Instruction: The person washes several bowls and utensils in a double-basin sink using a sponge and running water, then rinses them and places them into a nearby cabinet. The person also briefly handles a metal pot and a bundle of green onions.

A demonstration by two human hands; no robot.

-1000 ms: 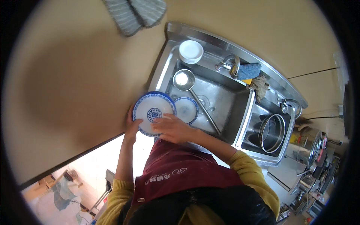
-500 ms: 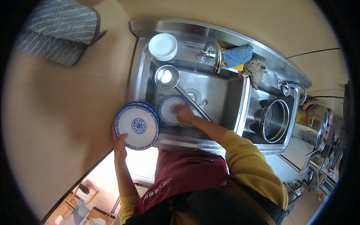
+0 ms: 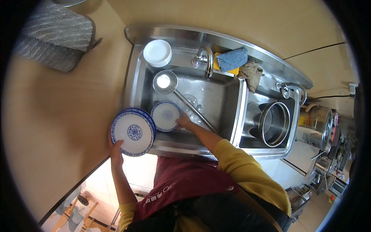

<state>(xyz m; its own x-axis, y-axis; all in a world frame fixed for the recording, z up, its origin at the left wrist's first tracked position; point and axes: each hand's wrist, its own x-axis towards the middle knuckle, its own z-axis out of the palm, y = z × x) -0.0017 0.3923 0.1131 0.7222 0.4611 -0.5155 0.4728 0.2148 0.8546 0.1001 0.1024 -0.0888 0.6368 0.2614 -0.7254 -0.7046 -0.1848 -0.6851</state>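
My left hand (image 3: 116,150) is closed on a stack of blue-and-white plates (image 3: 133,133) at the sink's left front corner. Its thumb lies over the top plate's rim, and the other fingers are hidden beneath. Inside the large basin, a smaller blue-rimmed plate (image 3: 165,115) rests in my right hand (image 3: 184,121), which pinches its right edge. Just right of that plate, a long-handled metal ladle (image 3: 165,82) lies slanting across the basin, its bowl toward the back left.
White bowls (image 3: 157,53) are stacked on the back left ledge, beside a curved faucet (image 3: 209,63). A blue cloth (image 3: 232,59) and a brown rag (image 3: 251,74) sit behind the divider. The right basin holds a steel pot (image 3: 275,124). A grey towel (image 3: 58,36) lies on the left counter.
My right hand has shifted from the middle of the small plate to its right edge and now grips it there. My left hand still holds the stack. The whole view has shifted slightly.
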